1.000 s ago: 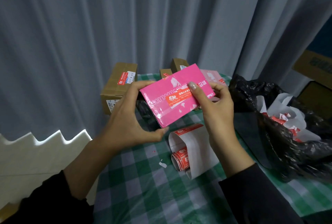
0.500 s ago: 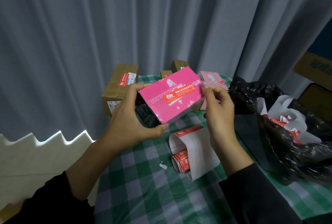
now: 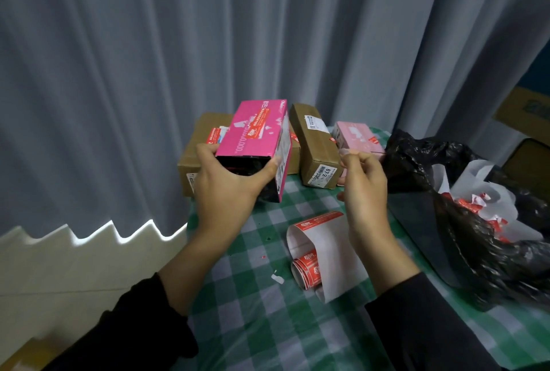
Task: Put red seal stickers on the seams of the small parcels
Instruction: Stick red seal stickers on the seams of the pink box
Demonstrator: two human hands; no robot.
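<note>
Single wide-angle view, worn on head, aimed forward and down across checked table (image 3: 256,326) toward grey curtain (image 3: 148,72); left hand (image 3: 226,189) and right hand (image 3: 364,189) framed close, centre.

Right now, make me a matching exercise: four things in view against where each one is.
Things: 1 bright pink box; 2 sticker roll; 3 black bag; 4 pale pink box.
Places: a partly unrolled on the checked cloth; b at the right, holding crumpled paper; c held in the left hand; d at the back, beside a brown carton.
Pairs: 1-c; 2-a; 3-b; 4-d.
</note>
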